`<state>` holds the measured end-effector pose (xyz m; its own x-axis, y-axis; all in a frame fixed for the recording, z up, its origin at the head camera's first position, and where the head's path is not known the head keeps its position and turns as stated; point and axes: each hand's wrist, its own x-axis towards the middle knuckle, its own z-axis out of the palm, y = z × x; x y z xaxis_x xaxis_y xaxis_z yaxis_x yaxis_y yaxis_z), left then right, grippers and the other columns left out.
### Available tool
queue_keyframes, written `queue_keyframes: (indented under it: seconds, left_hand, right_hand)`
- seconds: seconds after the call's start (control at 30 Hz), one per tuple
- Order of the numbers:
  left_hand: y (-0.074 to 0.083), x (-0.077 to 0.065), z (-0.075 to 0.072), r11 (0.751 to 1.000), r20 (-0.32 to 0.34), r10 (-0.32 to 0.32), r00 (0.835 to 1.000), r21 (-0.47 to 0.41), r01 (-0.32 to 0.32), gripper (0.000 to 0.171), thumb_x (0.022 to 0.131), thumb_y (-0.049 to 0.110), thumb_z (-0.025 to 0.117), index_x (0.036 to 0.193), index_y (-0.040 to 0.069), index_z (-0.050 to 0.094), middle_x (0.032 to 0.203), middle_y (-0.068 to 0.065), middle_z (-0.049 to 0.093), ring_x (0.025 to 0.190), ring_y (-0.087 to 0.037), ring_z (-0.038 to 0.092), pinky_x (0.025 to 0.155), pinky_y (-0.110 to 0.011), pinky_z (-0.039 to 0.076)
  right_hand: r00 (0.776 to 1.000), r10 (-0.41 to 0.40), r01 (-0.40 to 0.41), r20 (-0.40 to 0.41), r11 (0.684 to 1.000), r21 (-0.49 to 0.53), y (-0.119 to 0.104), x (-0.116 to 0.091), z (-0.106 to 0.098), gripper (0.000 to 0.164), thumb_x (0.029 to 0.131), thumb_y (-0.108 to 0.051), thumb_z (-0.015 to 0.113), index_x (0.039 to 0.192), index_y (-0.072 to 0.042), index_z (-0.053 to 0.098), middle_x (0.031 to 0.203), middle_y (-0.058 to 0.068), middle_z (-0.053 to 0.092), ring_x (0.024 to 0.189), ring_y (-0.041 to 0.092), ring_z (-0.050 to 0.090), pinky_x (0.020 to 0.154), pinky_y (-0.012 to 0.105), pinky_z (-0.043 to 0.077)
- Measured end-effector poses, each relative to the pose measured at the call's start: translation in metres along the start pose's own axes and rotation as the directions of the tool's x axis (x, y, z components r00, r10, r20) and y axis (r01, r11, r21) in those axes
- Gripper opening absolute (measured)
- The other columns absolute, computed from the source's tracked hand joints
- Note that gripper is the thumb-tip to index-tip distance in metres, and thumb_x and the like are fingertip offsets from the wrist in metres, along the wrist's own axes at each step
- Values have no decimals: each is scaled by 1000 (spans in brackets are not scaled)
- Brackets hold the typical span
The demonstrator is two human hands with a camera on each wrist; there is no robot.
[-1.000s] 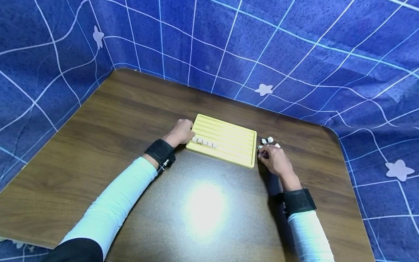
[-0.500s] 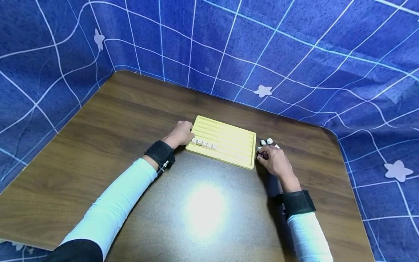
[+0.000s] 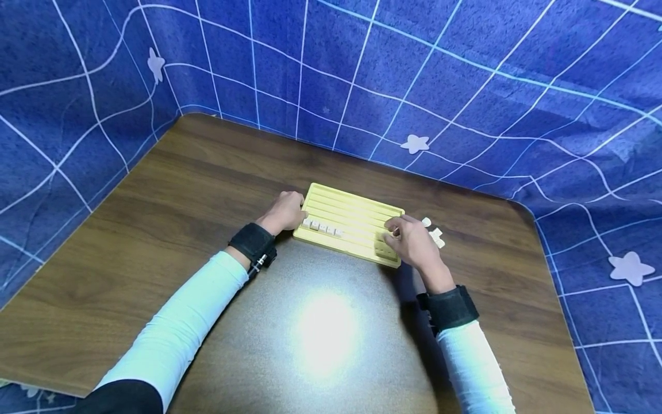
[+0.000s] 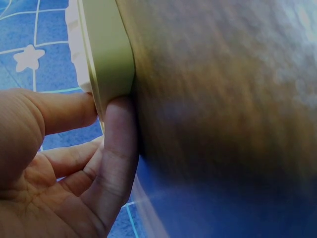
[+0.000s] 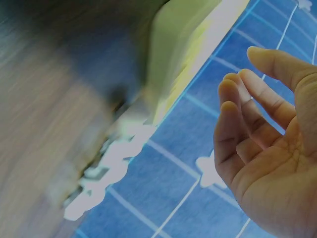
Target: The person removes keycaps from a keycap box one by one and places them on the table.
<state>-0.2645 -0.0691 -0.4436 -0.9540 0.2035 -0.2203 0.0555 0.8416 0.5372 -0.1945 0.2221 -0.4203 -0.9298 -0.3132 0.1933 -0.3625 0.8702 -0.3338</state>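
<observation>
The yellow tray (image 3: 357,221) lies mid-table; the left hand (image 3: 283,211) grips its left edge, the right hand (image 3: 411,241) hovers over its right end — loose keycaps (image 3: 434,233) just beyond. Left wrist: thumb and fingers (image 4: 119,148) pinch the tray's rim (image 4: 106,59). Right wrist: fingers (image 5: 257,99) loosely curled — whether they hold anything cannot be told.

Wood table (image 3: 170,190), yellow tray (image 3: 357,210), loose keycaps (image 3: 435,234)
</observation>
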Motion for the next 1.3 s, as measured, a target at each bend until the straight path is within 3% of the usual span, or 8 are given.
queue_keyframes:
  seconds: [0.27, 0.53, 0.93, 1.3]
  left_hand:
    - [-1, 0, 0, 1000, -22, 3, 1000, 13, -3, 21, 96, 18, 58, 109, 2, 64, 106, -13, 62, 90, -25, 54, 78, -34, 45]
    - [-1, 0, 1, 1000, -7, 4, 1000, 11, -4, 20, 97, 17, 58, 108, 2, 63, 104, -12, 61, 87, -24, 53, 74, -32, 43]
    - [0, -1, 0, 1000, -14, 15, 1000, 18, -15, 15, 96, 18, 58, 95, 3, 61, 95, -10, 57, 82, -25, 51, 71, -32, 42]
    - [0, -1, 0, 1000, -12, 13, 1000, 19, -13, 15, 96, 18, 58, 96, 3, 61, 102, -12, 59, 88, -26, 53, 77, -35, 45]
  right_hand:
    - [995, -71, 71, 65, 997, 0, -35, 19, 14, 22, 87, -18, 71, 105, -5, 69, 102, 11, 69, 91, 25, 69, 78, 39, 56]
    - [989, -50, 50, 140, 999, 6, -57, 32, 28, 25, 90, -22, 69, 110, -7, 69, 107, 9, 68, 97, 24, 68, 84, 39, 54]
    - [984, -6, 13, 180, 999, -39, -69, 37, 45, 24, 91, -24, 69, 110, -8, 69, 107, 8, 66, 96, 23, 68, 84, 36, 55]
    - [979, 10, 2, 203, 998, -59, -72, 39, 48, 19, 91, -16, 68, 108, -9, 70, 106, 8, 66, 96, 22, 67, 82, 35, 55]
